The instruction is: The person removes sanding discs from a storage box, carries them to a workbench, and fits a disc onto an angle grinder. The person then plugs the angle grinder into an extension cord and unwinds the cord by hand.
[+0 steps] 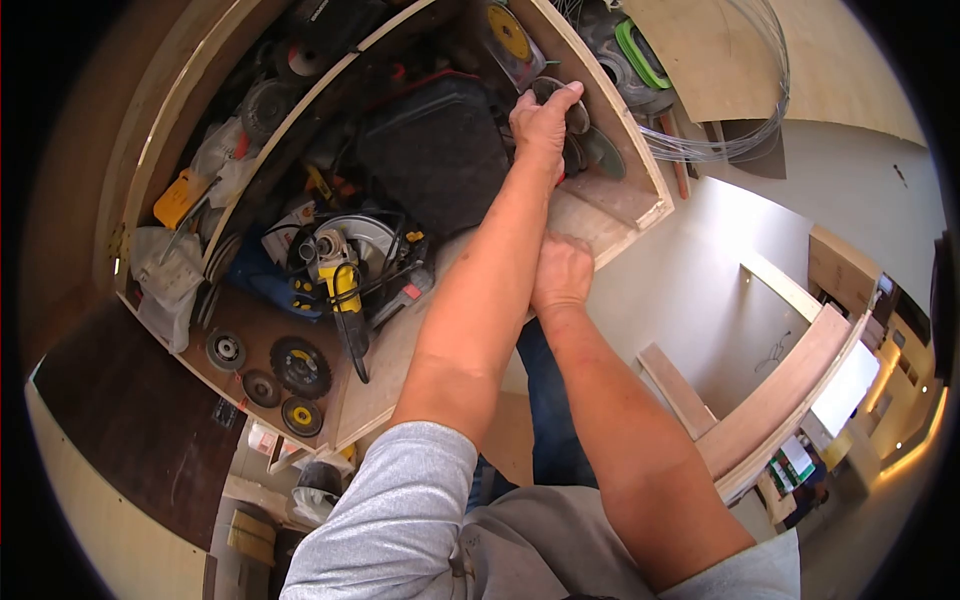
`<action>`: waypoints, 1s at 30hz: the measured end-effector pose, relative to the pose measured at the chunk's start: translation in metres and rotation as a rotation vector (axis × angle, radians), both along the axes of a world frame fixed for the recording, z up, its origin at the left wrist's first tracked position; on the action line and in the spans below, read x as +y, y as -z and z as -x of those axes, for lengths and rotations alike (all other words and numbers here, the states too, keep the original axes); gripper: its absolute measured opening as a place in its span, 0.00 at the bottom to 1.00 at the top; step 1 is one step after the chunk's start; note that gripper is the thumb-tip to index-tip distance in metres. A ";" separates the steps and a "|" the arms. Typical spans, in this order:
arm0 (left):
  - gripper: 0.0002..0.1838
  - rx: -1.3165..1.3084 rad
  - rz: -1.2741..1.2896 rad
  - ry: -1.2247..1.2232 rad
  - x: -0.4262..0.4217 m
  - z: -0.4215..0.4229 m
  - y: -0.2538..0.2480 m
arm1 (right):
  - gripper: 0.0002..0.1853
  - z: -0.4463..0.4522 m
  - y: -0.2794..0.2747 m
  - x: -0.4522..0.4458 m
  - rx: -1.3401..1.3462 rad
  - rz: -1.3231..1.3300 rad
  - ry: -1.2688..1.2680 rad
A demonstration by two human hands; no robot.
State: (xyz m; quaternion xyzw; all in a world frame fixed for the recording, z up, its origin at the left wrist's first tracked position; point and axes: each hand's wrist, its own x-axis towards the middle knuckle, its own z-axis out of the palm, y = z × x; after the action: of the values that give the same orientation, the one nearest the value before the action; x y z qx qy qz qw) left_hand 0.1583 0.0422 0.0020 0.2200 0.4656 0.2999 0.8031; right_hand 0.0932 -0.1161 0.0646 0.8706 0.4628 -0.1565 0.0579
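My left hand [541,122] is inside the wooden box at its right end, its fingers closed on a thin round disc [572,108]. More discs [603,152] lean against the box wall just below it. My right hand [563,270] is closed on the front edge of the wooden box [612,236], partly behind my left forearm. Left of my hands lies a black case [435,150]. A yellow and black power tool [343,290] lies beside a circular blade [368,240]. Several round wheels [301,367] rest in the near left corner.
A yellow disc in a clear pack [508,32] stands at the box's back right. Coiled wire [715,150] and a green-edged object [642,55] lie outside the right wall. Plastic bags [168,275] and an orange-yellow object [177,200] are at the left. A wooden frame [775,385] stands lower right.
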 end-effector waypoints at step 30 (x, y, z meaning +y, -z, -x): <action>0.21 1.156 -0.683 0.510 0.084 -0.012 -0.067 | 0.05 0.002 0.006 -0.003 0.038 -0.011 0.066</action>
State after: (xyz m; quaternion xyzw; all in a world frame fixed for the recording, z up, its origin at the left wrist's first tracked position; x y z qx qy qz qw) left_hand 0.1703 0.1266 0.0689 0.6844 0.6307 0.0673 0.3597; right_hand 0.0907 -0.1190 0.0586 0.8827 0.4356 -0.1722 0.0392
